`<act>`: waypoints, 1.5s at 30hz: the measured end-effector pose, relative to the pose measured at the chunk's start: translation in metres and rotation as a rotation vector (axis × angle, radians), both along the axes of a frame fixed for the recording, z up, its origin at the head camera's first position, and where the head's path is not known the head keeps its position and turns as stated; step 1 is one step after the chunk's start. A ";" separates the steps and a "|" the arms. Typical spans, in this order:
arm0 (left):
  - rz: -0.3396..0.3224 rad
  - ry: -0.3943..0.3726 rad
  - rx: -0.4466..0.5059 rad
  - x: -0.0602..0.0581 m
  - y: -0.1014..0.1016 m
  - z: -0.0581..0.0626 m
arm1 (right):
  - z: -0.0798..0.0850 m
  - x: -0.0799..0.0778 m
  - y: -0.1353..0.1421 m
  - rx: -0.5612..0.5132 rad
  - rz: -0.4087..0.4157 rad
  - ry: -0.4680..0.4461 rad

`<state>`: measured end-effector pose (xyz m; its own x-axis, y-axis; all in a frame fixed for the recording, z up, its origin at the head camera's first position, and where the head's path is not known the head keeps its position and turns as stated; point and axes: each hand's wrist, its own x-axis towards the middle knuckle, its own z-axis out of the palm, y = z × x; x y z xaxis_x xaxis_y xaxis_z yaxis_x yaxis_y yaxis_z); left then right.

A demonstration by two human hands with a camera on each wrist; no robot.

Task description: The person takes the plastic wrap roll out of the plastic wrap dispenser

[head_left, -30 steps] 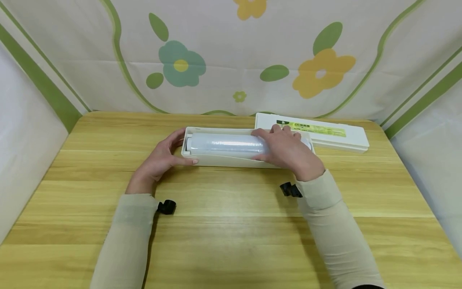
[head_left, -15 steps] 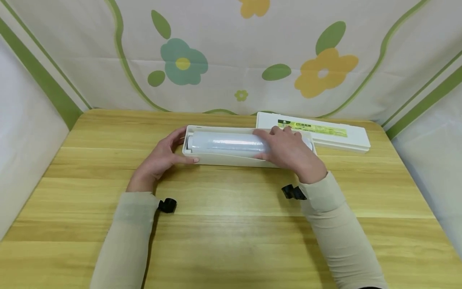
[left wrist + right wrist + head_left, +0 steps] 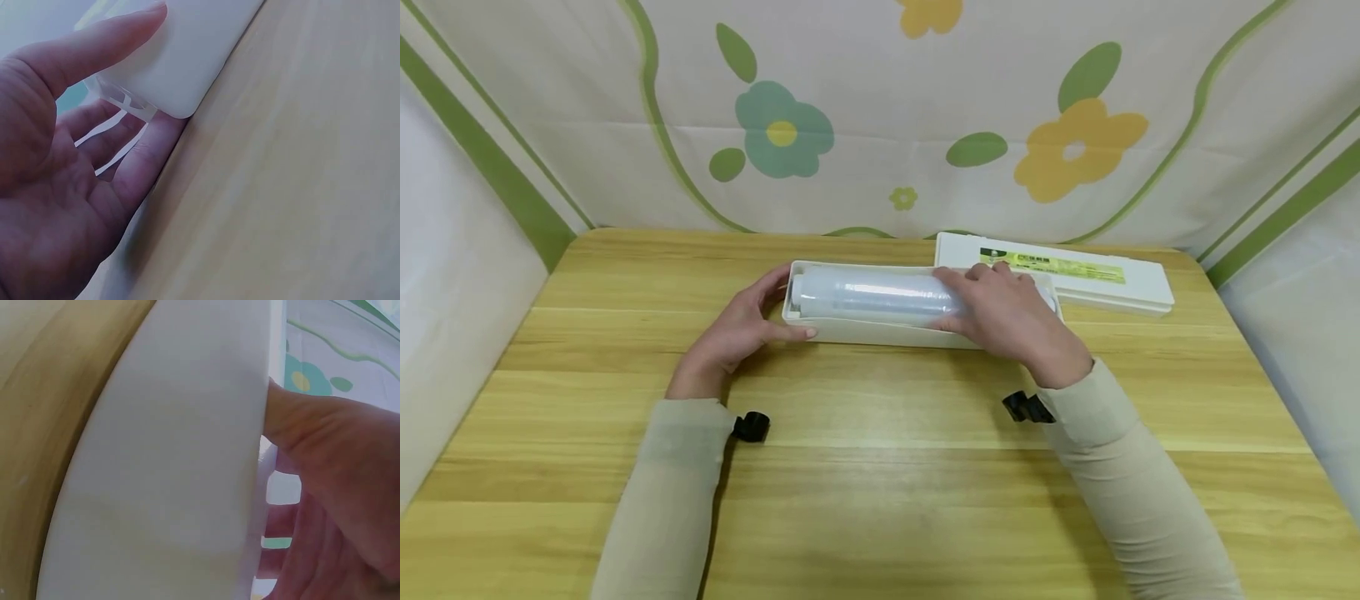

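Observation:
A long white box (image 3: 887, 333) lies lengthwise on the table with its top off. Inside it sits a shiny roll of cling film (image 3: 880, 296), level with the rim. At the box's left end my left hand (image 3: 741, 325) grips the corner, thumb on the front wall and fingers round the back; the left wrist view shows this thumb (image 3: 112, 47) on the white wall. From above, my right hand (image 3: 1007, 317) grips the roll toward its right end, thumb in front and fingers over the far side. That hand covers part of the roll.
A white lid (image 3: 1135, 287) with a yellow-green label lies behind the box on the right, partly hidden by it and my right hand. The wooden table (image 3: 880, 500) extends toward me. A flowered curtain (image 3: 865, 108) stands along the back.
The right hand and forearm have shifted slightly to the right, still on the roll. My left hand keeps its grip on the box end. The head view has moved a little.

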<state>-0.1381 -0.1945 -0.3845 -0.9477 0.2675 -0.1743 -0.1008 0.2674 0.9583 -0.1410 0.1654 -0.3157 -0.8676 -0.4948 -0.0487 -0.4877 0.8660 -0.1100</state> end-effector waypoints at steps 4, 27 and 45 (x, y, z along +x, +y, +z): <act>-0.010 0.014 0.003 -0.001 0.003 0.001 | 0.008 0.002 0.004 -0.017 0.004 0.064; -0.029 0.015 -0.044 0.002 -0.008 -0.001 | 0.027 0.041 0.018 -0.130 0.008 0.221; -0.027 0.008 -0.044 0.003 -0.014 -0.004 | 0.004 0.081 0.034 -0.128 0.065 0.431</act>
<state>-0.1352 -0.2083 -0.3882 -0.9416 0.2849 -0.1794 -0.0858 0.3121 0.9462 -0.0601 0.1995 -0.3122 -0.7625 -0.5272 0.3750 -0.5650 0.8250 0.0110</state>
